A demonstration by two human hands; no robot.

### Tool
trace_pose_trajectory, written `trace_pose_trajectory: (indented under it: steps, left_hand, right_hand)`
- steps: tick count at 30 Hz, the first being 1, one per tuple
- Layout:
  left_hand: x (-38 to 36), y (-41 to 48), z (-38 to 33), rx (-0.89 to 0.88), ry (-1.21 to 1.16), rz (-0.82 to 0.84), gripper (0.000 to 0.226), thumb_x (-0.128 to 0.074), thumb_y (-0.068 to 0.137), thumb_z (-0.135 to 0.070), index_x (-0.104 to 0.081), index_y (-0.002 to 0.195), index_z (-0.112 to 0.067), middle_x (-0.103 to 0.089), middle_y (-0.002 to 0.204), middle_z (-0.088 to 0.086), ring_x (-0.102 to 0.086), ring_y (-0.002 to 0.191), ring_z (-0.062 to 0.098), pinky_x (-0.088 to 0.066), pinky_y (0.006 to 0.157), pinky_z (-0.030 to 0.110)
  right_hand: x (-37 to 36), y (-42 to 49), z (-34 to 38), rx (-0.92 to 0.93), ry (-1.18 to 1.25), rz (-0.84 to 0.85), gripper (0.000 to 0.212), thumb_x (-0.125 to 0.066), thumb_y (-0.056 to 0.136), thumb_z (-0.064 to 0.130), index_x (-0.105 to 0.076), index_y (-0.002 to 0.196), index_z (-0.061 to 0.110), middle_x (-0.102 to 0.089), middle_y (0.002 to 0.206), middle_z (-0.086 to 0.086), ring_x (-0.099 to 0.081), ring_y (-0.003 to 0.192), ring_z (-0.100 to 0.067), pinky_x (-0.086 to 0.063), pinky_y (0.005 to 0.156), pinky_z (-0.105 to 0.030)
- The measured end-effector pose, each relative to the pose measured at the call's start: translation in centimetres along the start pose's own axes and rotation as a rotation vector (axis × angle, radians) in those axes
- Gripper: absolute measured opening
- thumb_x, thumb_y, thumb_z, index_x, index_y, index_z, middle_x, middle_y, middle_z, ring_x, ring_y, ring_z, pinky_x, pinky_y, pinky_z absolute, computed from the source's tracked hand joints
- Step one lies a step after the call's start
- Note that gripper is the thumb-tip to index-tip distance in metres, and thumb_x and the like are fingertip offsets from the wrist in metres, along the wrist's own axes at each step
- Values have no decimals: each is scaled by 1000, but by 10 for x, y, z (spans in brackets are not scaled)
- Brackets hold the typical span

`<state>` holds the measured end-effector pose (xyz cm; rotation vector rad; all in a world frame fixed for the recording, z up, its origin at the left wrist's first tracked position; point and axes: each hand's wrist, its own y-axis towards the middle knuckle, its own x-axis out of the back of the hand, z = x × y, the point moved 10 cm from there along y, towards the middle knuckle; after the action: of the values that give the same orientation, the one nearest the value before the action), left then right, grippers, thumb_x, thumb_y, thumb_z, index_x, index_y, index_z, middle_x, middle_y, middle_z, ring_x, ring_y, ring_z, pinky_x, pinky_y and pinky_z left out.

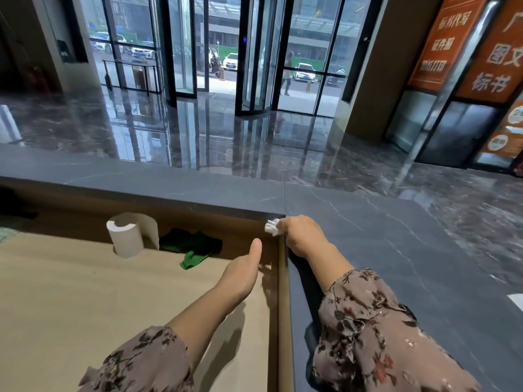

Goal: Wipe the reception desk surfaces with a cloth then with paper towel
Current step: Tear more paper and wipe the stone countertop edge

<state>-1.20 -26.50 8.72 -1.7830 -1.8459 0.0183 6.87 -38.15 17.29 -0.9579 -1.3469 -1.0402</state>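
My right hand (304,236) grips a crumpled wad of white paper towel (272,226) at the inner corner of the dark stone raised counter (396,250). My left hand (244,268) hovers over the lower beige desk surface (85,301) by the corner, thumb up, fingers hidden from view, holding nothing that I can see. A roll of paper towel (126,234) stands upright at the back of the lower desk. A green cloth (195,248) lies crumpled beside the roll, against the back wall.
The raised counter runs along the back (169,182) and down the right side. A brown wall (281,306) separates it from the lower desk. Beyond lies a glossy lobby floor (226,131) and a revolving glass door (254,52). A white object (516,299) shows at the right edge.
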Motion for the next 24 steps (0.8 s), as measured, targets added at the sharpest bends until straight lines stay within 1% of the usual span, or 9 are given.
trace_pose_trajectory:
  steps: [3, 5, 7, 8, 9, 11, 15, 20, 24]
  left_hand:
    - [1, 2, 6, 10, -7, 1, 81, -13, 93, -67, -39, 145, -11, -42, 149, 8, -38, 136, 25, -29, 110, 40]
    - [1, 0, 6, 14, -12, 0, 81, -12, 93, -67, -39, 145, -11, -41, 149, 8, -39, 136, 25, -29, 110, 40]
    - [0, -4, 3, 11, -18, -7, 81, -13, 93, -67, -40, 145, -11, -42, 148, 8, -39, 135, 25, -29, 109, 40]
    - [0, -8, 1, 2, -20, -11, 80, -13, 93, -67, -41, 144, -11, -43, 147, 8, -40, 134, 25, -30, 108, 39]
    - [-1, -10, -2, -12, -20, -14, 80, -13, 93, -67, -42, 143, -11, -45, 146, 8, -42, 132, 24, -31, 106, 39]
    - [-2, -17, -6, -34, -23, -23, 77, -13, 95, -65, -43, 142, -12, -47, 143, 8, -44, 129, 24, -33, 104, 38]
    - [-5, -29, -3, -41, -53, -53, 76, -12, 96, -63, -42, 143, -11, -45, 145, 10, -43, 131, 25, -32, 106, 39]
    - [-13, -55, 10, -24, -196, -74, 81, -13, 93, -67, -41, 144, -12, -42, 148, 9, -39, 136, 25, -28, 111, 41]
    - [-24, -81, 19, -28, -308, -66, 77, -14, 96, -62, -49, 137, -7, -47, 144, 11, -41, 135, 26, -28, 113, 41]
  right_hand:
    - [-9, 2, 0, 44, -8, 67, 31, -49, 87, 4, -64, 110, 19, -59, 114, -5, -56, 108, -30, -45, 85, -36]
    - [-10, 0, 3, 97, -32, 82, 26, -50, 87, 8, -65, 106, 19, -60, 111, -3, -55, 110, -26, -42, 95, -34]
    - [-11, -5, 11, 160, -85, 98, 24, -49, 89, 13, -63, 107, 19, -62, 113, -2, -51, 118, -19, -28, 109, -32]
    - [-11, -10, 15, 185, -104, 100, 24, -48, 90, 15, -62, 109, 19, -63, 115, -2, -49, 122, -17, -20, 112, -33]
    - [-12, -14, 18, 206, -124, 104, 23, -48, 91, 16, -61, 110, 18, -63, 116, -1, -48, 125, -16, -16, 114, -33]
    - [-12, -26, 24, 247, -160, 101, 22, -49, 92, 17, -61, 111, 18, -63, 116, -1, -49, 123, -16, -12, 116, -35]
    - [-12, -56, 35, 316, -169, 97, 20, -50, 93, 19, -62, 108, 19, -63, 115, 0, -52, 118, -15, -14, 116, -33]
    - [-10, -101, 48, 384, -131, 80, 20, -48, 93, 21, -63, 106, 18, -66, 112, -2, -58, 109, -20, -28, 111, -33]
    - [-9, -134, 54, 395, -8, 96, 26, -44, 87, 11, -67, 99, 15, -69, 102, -7, -59, 99, -27, -33, 107, -37]
